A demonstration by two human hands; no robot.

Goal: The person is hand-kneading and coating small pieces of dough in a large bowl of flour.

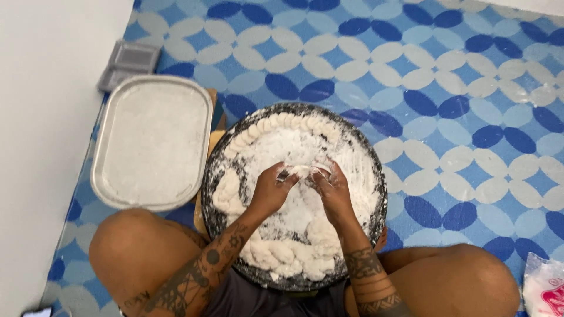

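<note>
Pinching a small piece of white dough (304, 171) between them, the left hand (271, 191) and right hand (332, 191) meet over the middle of a round dark tray (376, 176). Both hands have fingers curled in on the dough, thumbs and fingertips closed on its ends; both are dusted with flour. The forearms, tattooed, rise from the lower edge of the view, and the tray sits between the person's bent knees.

On the tray lies loose flour (294, 141) and shaped dough pieces (282, 126) set in a row along the rim, more at the left and near edges. Just left of it lies a rectangular metal pan (153, 141), floured inside. A small grey lid (129, 63) lies beyond the pan. All rest on a blue patterned mat (458, 88) beside a white wall (41, 117). A plastic bag (543, 287) shows at lower right.
</note>
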